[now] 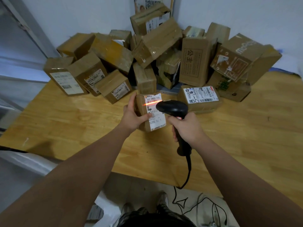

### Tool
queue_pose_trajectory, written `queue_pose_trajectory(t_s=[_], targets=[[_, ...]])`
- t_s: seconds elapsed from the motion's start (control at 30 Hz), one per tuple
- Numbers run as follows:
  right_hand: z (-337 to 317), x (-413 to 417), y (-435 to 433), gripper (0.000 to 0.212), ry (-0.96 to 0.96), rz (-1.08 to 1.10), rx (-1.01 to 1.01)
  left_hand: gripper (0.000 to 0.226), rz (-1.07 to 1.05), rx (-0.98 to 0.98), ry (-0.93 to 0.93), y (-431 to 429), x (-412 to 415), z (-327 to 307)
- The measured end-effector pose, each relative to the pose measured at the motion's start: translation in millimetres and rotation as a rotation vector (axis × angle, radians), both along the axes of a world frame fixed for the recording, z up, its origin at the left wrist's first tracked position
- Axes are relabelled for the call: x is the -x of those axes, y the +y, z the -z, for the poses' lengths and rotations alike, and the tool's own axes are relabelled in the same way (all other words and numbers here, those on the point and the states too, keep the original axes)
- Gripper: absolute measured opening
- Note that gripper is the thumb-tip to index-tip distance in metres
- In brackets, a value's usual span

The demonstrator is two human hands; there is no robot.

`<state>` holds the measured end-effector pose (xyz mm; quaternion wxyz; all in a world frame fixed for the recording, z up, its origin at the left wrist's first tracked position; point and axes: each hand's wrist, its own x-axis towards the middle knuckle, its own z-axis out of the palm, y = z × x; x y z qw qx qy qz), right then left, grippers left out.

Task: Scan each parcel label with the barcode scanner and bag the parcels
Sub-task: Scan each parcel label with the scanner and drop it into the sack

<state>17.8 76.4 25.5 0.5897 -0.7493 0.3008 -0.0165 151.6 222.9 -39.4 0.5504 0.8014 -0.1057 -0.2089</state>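
Parcel [148, 112]: gripped by left hand [132, 116], thumb pressed on label [155, 110]. Barcode scanner [173, 110]: clasped in right hand [186, 128]; orange beam cast across label. Desk [73, 122] beneath.

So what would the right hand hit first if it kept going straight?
Probably the parcel held by the left hand: the right hand aims the scanner at its label, so the scanner's nose would touch there first. The gap is hard to judge.

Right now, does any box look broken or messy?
Yes. One taped box in the middle of the pile is torn open, showing a dark gap. Boxes around it lean crookedly on each other.
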Motion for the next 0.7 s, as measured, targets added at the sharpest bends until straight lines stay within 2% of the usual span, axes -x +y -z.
queue_pose_trajectory(t_s=[0.17,0.33,0.7], targets=[[-21.1,-6.7,-10.9,0.029,-0.02,-0.001,0.012,0.099,0.031,-0.051,-0.159,-8.4,-12.3,-20.6],[-29.7,-6.9,-13.0,0.03,-0.042,-0.006,0.006,0.1,0.047,-0.112,-0.238,-10.7,-18.9,-36.6],[-34.3,1.0,-14.5,0.033,-0.03,0.001,-0.005,0.098,0.035,-0.189,-0.273,-4.5,-27.2,-34.3]])
